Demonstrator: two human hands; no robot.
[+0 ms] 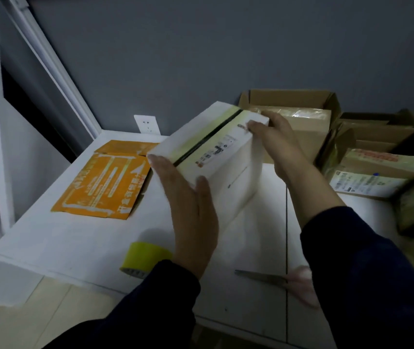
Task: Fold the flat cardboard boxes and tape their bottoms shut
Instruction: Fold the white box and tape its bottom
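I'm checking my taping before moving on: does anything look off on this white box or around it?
The yellow tape on the white box covers the seam, but a dark line runs along it, so the flaps seem not quite to meet. The tape roll sits close to the near edge of the table.

Dim indoor light, soft overall blur, wide-angle bending at the edges

Around the white box [211, 167], bare table [62, 235] showed at eight o'clock, between the flat orange box [102, 182] at nine and the tape roll [145, 258] at seven. Scissors [263, 277] lay at five o'clock. Open brown cartons [301, 122] crowded close from one to three o'clock.
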